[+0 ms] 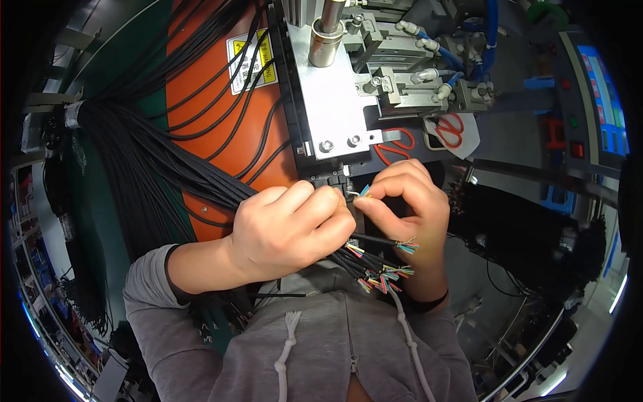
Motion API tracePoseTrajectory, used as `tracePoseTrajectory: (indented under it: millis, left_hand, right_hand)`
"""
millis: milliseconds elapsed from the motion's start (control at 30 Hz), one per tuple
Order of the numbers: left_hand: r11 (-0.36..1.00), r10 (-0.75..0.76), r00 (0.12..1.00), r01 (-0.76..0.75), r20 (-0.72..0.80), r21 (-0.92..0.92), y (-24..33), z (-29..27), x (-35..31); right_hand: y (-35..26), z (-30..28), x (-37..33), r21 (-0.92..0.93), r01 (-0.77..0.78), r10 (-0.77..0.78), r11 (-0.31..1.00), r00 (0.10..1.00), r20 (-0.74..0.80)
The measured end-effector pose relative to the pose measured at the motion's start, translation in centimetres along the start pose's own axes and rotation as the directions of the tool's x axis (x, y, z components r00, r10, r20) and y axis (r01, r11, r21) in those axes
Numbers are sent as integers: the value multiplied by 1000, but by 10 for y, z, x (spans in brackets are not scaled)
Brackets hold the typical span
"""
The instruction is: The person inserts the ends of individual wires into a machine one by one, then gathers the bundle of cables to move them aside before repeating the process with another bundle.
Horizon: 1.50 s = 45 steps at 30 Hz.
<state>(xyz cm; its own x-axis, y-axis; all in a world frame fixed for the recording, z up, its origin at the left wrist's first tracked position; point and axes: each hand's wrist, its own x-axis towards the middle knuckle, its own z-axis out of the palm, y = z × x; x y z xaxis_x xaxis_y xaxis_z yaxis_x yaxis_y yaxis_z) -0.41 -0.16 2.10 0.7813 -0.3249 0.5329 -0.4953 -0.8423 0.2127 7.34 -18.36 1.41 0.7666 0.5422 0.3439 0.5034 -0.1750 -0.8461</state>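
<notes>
My left hand [295,224] is closed over a bundle of black braided cables [201,177] that runs in from the left. Below its fingers the cut cable ends [385,275] fan out, showing thin wires in several colours. Thumb and forefinger of my right hand [412,201] are pinched on the thin coloured wires [365,191] of one cable end, close to my left fingertips. Just beyond both hands sits the small dark front fixture [331,179] of a machine; my left fingers partly hide it. Whether the wires touch the fixture, I cannot tell.
A metal plate [328,100] with pneumatic cylinders [412,97] rises beyond my hands. Red-handled scissors [450,130] lie right of it. More black cables [234,134] cross the orange surface [194,87] at left. A dark cable bundle [529,228] and a screen [603,100] are at right.
</notes>
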Motion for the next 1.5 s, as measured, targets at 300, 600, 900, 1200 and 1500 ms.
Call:
tracePoseTrajectory:
  millis: [300, 600, 900, 1200, 1500]
  left_hand:
    - [997, 20, 999, -17, -44, 72, -1, 14, -6]
    - [986, -97, 985, 76, 146, 146, 4, 17, -2]
    - [971, -154, 970, 114, 185, 212, 6, 18, 2]
    - [991, -79, 994, 69, 82, 117, -8, 22, 0]
    - [947, -183, 971, 131, 154, 295, 8, 15, -8]
  right_hand:
    - [19, -4, -9, 317, -373, 347, 872, 928, 138]
    - [31, 22, 1, -250, -4, 0, 968, 1000, -17]
    - [44, 31, -8, -178, 9, -29, 984, 993, -111]
    - [55, 40, -18, 444, -479, 521, 757, 853, 32]
    - [53, 30, -18, 439, -398, 455, 805, 890, -27]
